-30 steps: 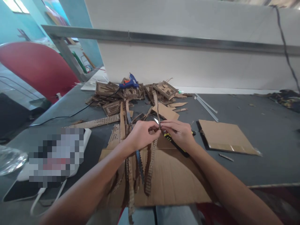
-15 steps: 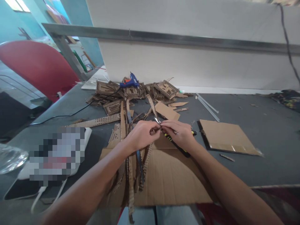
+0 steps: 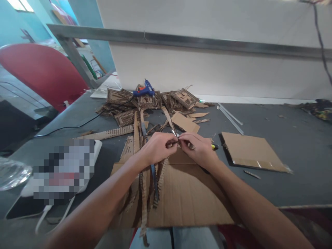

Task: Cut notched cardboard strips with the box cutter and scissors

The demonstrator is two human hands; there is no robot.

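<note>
My left hand (image 3: 160, 147) and my right hand (image 3: 198, 147) meet over a large cardboard sheet (image 3: 192, 197). Their fingertips pinch a thin cardboard strip (image 3: 168, 119) that rises away from them. A metal blade tip (image 3: 174, 132) shows just beyond the fingertips. Under my right hand lies a cutter, mostly hidden, with its yellow and black end (image 3: 214, 147) showing. A small corrugated bit (image 3: 191, 146) sits within the curl of my right hand. Long corrugated strips (image 3: 144, 207) hang beneath my left wrist, over the sheet's front edge.
Behind the hands, a blue glue gun (image 3: 145, 89) rests on piled cardboard pieces (image 3: 124, 116). A taped cardboard panel (image 3: 254, 148) lies right, clear sticks (image 3: 230, 117) behind it. Left are a blurred device on a white object (image 3: 95, 148) and clear plastic (image 3: 15, 174).
My right hand has curled in slightly and covers more of the cutter. The small corrugated bit now shows inside it. The left hand has barely moved.
</note>
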